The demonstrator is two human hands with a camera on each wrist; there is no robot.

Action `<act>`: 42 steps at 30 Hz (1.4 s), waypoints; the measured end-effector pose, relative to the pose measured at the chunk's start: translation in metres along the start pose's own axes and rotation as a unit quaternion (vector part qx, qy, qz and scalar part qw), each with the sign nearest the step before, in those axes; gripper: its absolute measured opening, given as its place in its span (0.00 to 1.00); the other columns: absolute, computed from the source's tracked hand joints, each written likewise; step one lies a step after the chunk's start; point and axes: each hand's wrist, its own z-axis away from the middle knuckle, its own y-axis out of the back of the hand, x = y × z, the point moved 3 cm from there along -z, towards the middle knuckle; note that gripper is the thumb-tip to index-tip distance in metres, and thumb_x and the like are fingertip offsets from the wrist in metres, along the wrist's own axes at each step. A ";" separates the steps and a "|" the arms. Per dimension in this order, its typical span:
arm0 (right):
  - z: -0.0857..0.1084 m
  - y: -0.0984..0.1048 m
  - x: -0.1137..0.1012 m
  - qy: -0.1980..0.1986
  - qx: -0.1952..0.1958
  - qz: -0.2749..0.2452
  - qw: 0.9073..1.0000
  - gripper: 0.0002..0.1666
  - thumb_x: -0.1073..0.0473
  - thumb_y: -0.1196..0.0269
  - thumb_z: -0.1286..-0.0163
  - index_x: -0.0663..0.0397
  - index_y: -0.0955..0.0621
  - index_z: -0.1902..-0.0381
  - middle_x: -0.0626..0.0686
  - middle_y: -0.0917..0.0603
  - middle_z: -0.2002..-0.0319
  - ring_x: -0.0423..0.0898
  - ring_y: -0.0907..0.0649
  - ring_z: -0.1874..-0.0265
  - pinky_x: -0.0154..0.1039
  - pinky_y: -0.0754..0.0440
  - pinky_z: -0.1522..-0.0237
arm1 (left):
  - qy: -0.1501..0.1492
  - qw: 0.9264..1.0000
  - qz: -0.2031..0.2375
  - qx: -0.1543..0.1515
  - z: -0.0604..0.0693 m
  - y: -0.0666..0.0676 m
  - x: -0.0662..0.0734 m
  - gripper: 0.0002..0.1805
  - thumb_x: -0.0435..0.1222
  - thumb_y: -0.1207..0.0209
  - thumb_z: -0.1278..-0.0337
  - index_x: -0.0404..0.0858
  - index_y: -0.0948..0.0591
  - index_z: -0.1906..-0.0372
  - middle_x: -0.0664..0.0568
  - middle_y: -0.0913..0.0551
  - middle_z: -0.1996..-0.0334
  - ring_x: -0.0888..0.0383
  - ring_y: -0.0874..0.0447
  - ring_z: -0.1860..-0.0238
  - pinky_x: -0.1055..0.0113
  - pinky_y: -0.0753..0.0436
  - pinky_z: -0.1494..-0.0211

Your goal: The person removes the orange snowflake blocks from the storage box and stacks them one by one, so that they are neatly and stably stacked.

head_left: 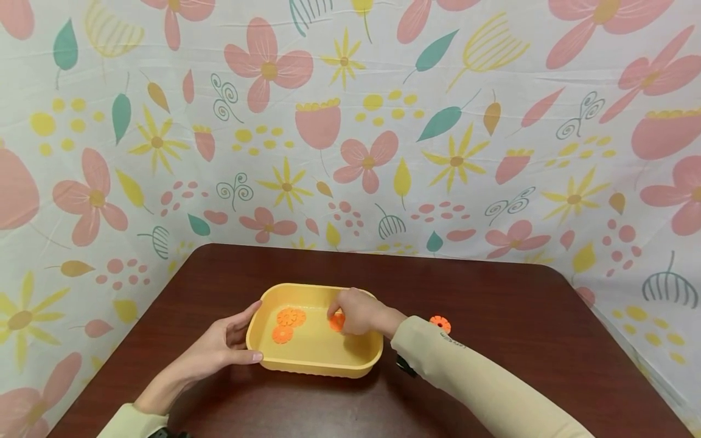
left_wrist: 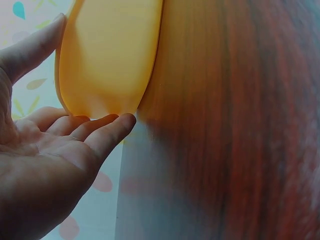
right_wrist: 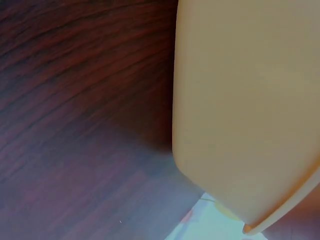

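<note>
A yellow tray [head_left: 314, 356] with raised sides stands on the table. My left hand [head_left: 210, 347] grips its left end, thumb on one side and fingers on the other; the left wrist view shows the fingers against the end of the tray [left_wrist: 110, 55]. Inside the tray, my right hand [head_left: 358, 311] pinches an orange flower-shaped disc [head_left: 336, 322], partly covered by the fingers. Three similar orange discs [head_left: 282, 335] lie to the left in the tray, two of them overlapping. In the right wrist view the tray's outer wall [right_wrist: 245, 100] fills the right side, and the hand is hidden.
Another orange flower-shaped disc [head_left: 440, 323] lies on the dark brown table [head_left: 493, 304], partly behind the right sleeve [head_left: 465, 365]. A flower-printed cloth [head_left: 378, 194] hangs behind the table's far edge and along its sides.
</note>
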 end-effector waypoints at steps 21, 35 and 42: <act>-0.005 -0.011 -0.008 0.036 -0.025 -0.171 0.984 0.25 0.74 0.21 0.48 0.65 0.11 0.49 0.42 0.27 0.84 0.36 0.32 0.83 0.28 0.33 0.76 | 0.005 1.000 -0.003 0.004 -0.001 0.000 -0.001 0.56 0.27 0.28 0.40 0.30 0.52 0.15 0.30 0.50 0.19 0.31 0.34 0.27 0.63 0.18 0.39; -0.007 -0.015 -0.011 0.028 -0.006 -0.201 0.979 0.19 0.74 0.18 0.52 0.62 0.10 0.60 0.51 0.21 0.76 0.38 0.28 0.76 0.30 0.30 0.71 | 0.003 1.000 -0.001 0.003 0.001 -0.001 0.000 0.57 0.27 0.28 0.40 0.30 0.53 0.15 0.29 0.49 0.19 0.32 0.33 0.27 0.63 0.18 0.39; -0.007 -0.017 -0.009 0.035 0.011 -0.195 0.980 0.20 0.70 0.15 0.55 0.57 0.10 0.64 0.51 0.15 0.69 0.42 0.22 0.68 0.31 0.23 0.62 | 0.002 1.000 -0.002 0.002 0.001 -0.001 0.000 0.56 0.27 0.28 0.40 0.30 0.53 0.15 0.30 0.50 0.18 0.31 0.34 0.27 0.63 0.18 0.39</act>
